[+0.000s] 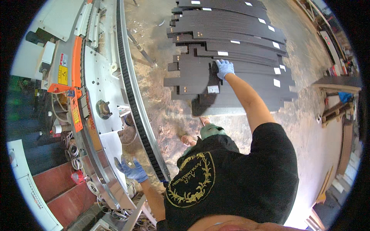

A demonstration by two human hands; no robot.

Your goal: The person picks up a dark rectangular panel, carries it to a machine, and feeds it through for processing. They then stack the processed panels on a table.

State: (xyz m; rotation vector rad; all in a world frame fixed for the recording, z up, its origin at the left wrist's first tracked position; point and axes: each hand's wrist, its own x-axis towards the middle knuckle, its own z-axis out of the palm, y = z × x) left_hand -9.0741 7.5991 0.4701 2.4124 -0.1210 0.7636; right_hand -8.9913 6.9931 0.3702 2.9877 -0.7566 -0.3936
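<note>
My right hand (224, 69), in a light blue glove, reaches out to a stack of dark boards (246, 82). Its fingers lie on the upper boards beside a seam, stretched out and not wrapped round anything. White labels (213, 89) are stuck on several boards, and small brass-coloured fittings show near some left ends. At the lower left, my left hand (133, 170), also in a blue glove, is held with its fingers apart near the end of the machine's long roller track (143, 131). It holds nothing that I can see; whether it touches the machine is unclear.
A long white and orange machine (104, 84) runs along my left side. Rolls of edging strip (77, 163) lie beneath it. Wooden pallets (337, 111) stand at the right, near a pale wall. My feet (188, 140) are on the stained floor, close to the stack.
</note>
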